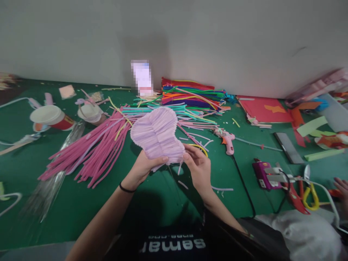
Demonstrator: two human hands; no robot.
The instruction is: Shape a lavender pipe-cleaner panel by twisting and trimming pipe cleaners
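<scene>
A pale lilac, butterfly-shaped piece (159, 132), apparently made of fuzzy pipe cleaners laid side by side, is held up above the table between both hands. My left hand (145, 165) grips its lower left edge, thumb on the front. At the lower right corner, my right hand (199, 166) pinches the rim between thumb and fingers. Thin strands hang below the piece. Behind it lie a bundle of pink pipe cleaners (92, 148) and a stack of multicoloured ones (190, 96). Short lilac offcuts (183, 185) are scattered near my right hand.
A pink glue gun (228, 142) with a black cord lies to the right. Beyond it are a dark phone (288, 148), a purple power adapter (266, 175) and yellow-handled pliers (310, 197). Paper cups (53, 116) stand at left. Another person's hand (342, 186) shows at the right edge.
</scene>
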